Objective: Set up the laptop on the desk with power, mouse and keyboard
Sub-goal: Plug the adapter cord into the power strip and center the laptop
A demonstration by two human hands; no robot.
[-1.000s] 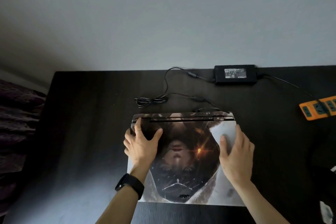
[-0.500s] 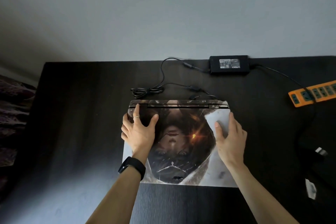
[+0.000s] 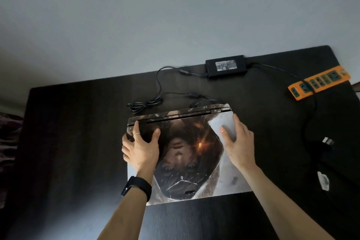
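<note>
Dark surface point(image 3: 68, 142) against grey wall point(image 3: 175, 15). Left grip point(image 3: 141, 148), right grip point(image 3: 237, 142): both spread open, palms flat on closed laptop point(image 3: 185, 154).

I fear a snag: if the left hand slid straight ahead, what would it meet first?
Past the rear edge of the laptop, the left hand would probably meet the coiled cable first.

L hand point(image 3: 140, 148): outer fingertips drop past laptop point(image 3: 194, 163) side edge, hidden. Beyond R hand point(image 3: 238, 146), cable point(image 3: 194, 96) end goes behind lid; plugged in or not, can't tell. Power brick point(image 3: 226, 68) label too small. Far right of R hand, dark objects point(image 3: 329, 154) indistinct.
</note>
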